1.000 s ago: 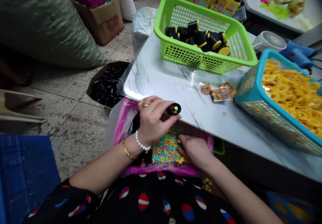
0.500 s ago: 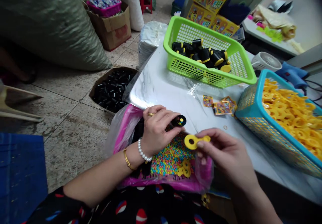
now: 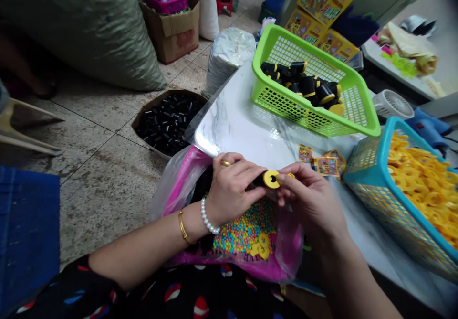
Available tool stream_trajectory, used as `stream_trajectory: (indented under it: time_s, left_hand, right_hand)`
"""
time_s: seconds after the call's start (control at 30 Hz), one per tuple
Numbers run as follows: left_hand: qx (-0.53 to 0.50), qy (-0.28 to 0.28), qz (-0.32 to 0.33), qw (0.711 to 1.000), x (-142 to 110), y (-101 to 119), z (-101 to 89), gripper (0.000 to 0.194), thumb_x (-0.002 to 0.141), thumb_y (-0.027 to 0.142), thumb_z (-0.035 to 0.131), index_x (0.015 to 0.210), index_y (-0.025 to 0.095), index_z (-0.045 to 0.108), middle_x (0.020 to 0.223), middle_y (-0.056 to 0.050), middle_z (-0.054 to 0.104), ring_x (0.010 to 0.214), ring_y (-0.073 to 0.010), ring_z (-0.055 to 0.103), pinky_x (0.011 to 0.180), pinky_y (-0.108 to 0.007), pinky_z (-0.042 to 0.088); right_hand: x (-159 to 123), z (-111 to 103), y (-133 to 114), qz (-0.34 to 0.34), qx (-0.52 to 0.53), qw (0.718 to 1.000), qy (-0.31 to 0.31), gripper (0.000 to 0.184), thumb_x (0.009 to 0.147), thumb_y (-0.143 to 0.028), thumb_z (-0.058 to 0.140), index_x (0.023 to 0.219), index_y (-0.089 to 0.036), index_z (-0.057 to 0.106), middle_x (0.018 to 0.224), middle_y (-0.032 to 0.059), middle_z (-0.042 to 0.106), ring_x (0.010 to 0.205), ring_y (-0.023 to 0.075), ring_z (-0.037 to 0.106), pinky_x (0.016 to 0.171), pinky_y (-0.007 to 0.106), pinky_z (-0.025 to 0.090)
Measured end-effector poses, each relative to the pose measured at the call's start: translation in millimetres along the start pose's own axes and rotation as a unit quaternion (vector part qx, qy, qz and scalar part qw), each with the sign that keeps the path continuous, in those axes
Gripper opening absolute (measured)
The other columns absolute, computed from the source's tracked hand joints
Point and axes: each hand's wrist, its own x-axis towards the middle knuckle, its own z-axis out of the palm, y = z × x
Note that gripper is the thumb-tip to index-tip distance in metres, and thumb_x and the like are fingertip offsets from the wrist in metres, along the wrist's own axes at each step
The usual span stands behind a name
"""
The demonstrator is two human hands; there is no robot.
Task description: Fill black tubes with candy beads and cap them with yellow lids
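My left hand (image 3: 234, 185) is closed around a small black plastic canister (image 3: 258, 179), its mouth turned to the right. A yellow ring-shaped cap (image 3: 271, 178) with a tab sits against that mouth, pinched by the thumb and fingers of my right hand (image 3: 307, 190). Whether the cap is fully seated I cannot tell. Below both hands is a pink basin (image 3: 286, 269) lined with clear plastic. It holds many coloured candy beads (image 3: 239, 233), a few loose yellow caps (image 3: 261, 246) and dark pieces partly hidden by my left hand.
A green basket (image 3: 315, 116) holds capped black canisters. At the right, a blue basket (image 3: 368, 171) is heaped with yellow caps. Printed packets (image 3: 326, 166) lie on the marbled table (image 3: 232, 118). On the floor stands a box of black canisters (image 3: 168, 121), near a large sack (image 3: 107, 37).
My right hand has moved the yellow cap left and up onto the canister's open end. My left hand still holds the canister. The whole view has shifted slightly.
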Motion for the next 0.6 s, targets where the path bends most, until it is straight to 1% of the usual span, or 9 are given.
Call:
stream_trajectory:
  time_s: [0.07,0.13,0.23,0.3,0.43,0.5,0.6]
  left_hand:
    - [-0.001,-0.009,-0.002,1.0,-0.2,-0.2,-0.8,0.027,0.077,0.038,0.076,0.101,0.028,0.069,0.091,0.003,0.074,0.097,-0.0223,0.058,0.092,-0.043,0.029]
    - [-0.005,-0.017,-0.003,1.0,-0.5,-0.3,-1.4,0.028,0.078,0.041,0.074,0.102,0.028,0.069,0.092,0.002,0.074,0.097,-0.0227,0.057,0.093,-0.043,0.029]
    - [-0.006,-0.014,-0.003,1.0,-0.3,-0.3,-1.6,0.03,0.077,0.041,0.075,0.103,0.028,0.069,0.093,0.003,0.074,0.098,-0.0222,0.057,0.093,-0.043,0.029]
    - [-0.007,-0.011,-0.003,1.0,0.3,0.0,-1.4,0.028,0.078,0.04,0.074,0.103,0.027,0.069,0.092,0.003,0.074,0.098,-0.0216,0.057,0.093,-0.042,0.029]
    - [-0.007,-0.009,-0.005,1.0,1.5,0.8,-0.7,0.026,0.078,0.039,0.075,0.1,0.027,0.068,0.09,0.005,0.074,0.097,-0.0213,0.057,0.092,-0.042,0.028]
    - [-0.003,-0.011,-0.005,1.0,1.3,0.6,-0.3,0.027,0.077,0.039,0.076,0.101,0.028,0.068,0.091,0.005,0.074,0.097,-0.0214,0.057,0.092,-0.043,0.028]
    - [0.001,-0.014,-0.004,1.0,0.5,-0.3,0.1,0.027,0.077,0.038,0.075,0.101,0.028,0.068,0.092,0.004,0.074,0.098,-0.0215,0.057,0.092,-0.043,0.029]
  right_hand:
    - [0.6,0.3,0.8,-0.004,0.014,1.0,0.003,0.022,0.072,-0.031,0.078,0.081,-0.018,0.062,0.065,-0.0017,0.064,0.048,0.0073,0.055,0.046,0.019,0.047]
    - [2.0,0.1,2.4,-0.021,0.002,1.0,0.016,0.021,0.074,-0.031,0.077,0.084,-0.018,0.064,0.066,-0.0022,0.063,0.05,0.007,0.054,0.049,0.019,0.047]
    - [3.1,-0.8,4.7,-0.038,-0.042,0.997,0.045,0.02,0.073,-0.03,0.078,0.084,-0.017,0.066,0.064,-0.0023,0.061,0.05,0.0062,0.05,0.047,0.017,0.043]
    - [2.5,-0.6,5.3,-0.029,-0.044,0.998,0.044,0.021,0.072,-0.03,0.079,0.081,-0.016,0.067,0.061,-0.0023,0.061,0.048,0.0061,0.049,0.045,0.017,0.041]
    - [1.1,1.4,5.7,-0.017,-0.013,1.0,0.02,0.018,0.074,-0.028,0.078,0.079,-0.016,0.067,0.06,-0.0016,0.063,0.047,0.0065,0.054,0.048,0.018,0.045]
    - [1.5,1.7,6.7,-0.015,-0.006,1.0,0.02,0.017,0.074,-0.028,0.077,0.08,-0.016,0.066,0.066,-0.0001,0.066,0.049,0.0073,0.058,0.051,0.019,0.048]
    - [2.1,0.9,8.7,0.0,-0.005,1.0,0.027,0.018,0.074,-0.028,0.078,0.08,-0.016,0.065,0.067,-0.0001,0.068,0.05,0.0082,0.06,0.052,0.019,0.051]
